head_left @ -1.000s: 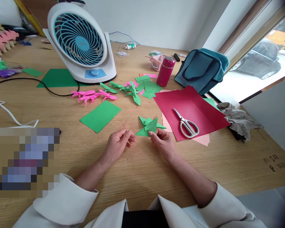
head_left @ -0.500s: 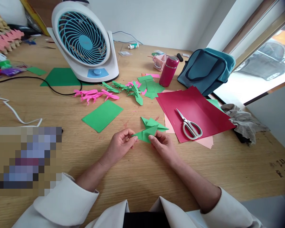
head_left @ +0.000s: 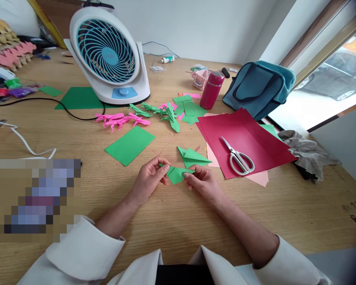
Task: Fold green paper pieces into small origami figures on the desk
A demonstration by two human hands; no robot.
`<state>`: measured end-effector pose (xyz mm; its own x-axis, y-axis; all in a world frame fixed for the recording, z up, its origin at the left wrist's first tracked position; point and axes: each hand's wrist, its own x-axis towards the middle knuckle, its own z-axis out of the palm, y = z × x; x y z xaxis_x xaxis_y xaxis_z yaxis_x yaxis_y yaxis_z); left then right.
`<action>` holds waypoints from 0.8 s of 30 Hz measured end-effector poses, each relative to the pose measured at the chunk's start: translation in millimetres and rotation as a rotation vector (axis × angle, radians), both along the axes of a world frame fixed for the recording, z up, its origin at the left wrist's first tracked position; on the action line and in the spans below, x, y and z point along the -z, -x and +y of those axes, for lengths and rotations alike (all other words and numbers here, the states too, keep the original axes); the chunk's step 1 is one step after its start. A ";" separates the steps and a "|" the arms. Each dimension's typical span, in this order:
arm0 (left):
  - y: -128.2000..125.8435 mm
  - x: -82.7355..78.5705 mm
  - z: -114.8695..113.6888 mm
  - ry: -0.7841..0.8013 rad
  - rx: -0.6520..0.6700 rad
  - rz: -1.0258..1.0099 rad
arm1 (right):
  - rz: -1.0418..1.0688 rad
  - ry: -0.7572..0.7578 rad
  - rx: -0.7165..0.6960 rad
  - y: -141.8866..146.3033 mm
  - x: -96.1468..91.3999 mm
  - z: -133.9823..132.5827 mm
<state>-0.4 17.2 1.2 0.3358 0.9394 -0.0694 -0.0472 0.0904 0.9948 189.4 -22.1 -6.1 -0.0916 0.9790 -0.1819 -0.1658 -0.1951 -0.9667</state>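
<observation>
Between my two hands is a small folded piece of green paper, its lower corner pointing toward me. My left hand pinches its left tip with thumb and fingers. On the right tip, my right hand closes in the same kind of pinch. Just beyond lies a second folded green paper, flat on the table with its points spread left and right. A stack of green paper sheets rests farther off to the left. Fingertips behind the held paper are partly hidden.
White-handled scissors lie on red paper sheets at the right. Folded pink paper figures and green ones sit ahead, before a fan. A red flask and a blue bag stand at the back.
The held green paper has turned and dropped slightly, now showing a wide shape with its corner downward. It has come clear of the other folded green paper behind it. Both hands keep their pinch.
</observation>
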 end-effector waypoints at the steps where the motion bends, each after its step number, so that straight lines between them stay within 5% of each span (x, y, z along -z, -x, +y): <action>1: -1.0 0.5 -0.4 0.011 0.012 0.006 | 0.002 -0.001 0.013 0.3 0.7 0.1; 13: -0.9 -2.2 -2.6 -0.109 0.013 0.097 | -0.262 -0.169 -0.174 -0.7 -1.3 -9.8; 19: 0.9 -1.5 -0.8 -0.134 -0.012 0.058 | -0.477 -0.373 -0.301 1.3 -11.0 -14.6; 24: 11.9 6.2 17.4 -0.199 -0.204 0.075 | -0.532 -0.449 -0.137 -9.1 -14.2 -7.5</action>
<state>-12.3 34.6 -5.0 0.1390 0.9846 0.1057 0.0303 -0.1109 0.9934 198.6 -29.6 8.1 -0.2305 0.9559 0.1820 0.3492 0.2558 -0.9015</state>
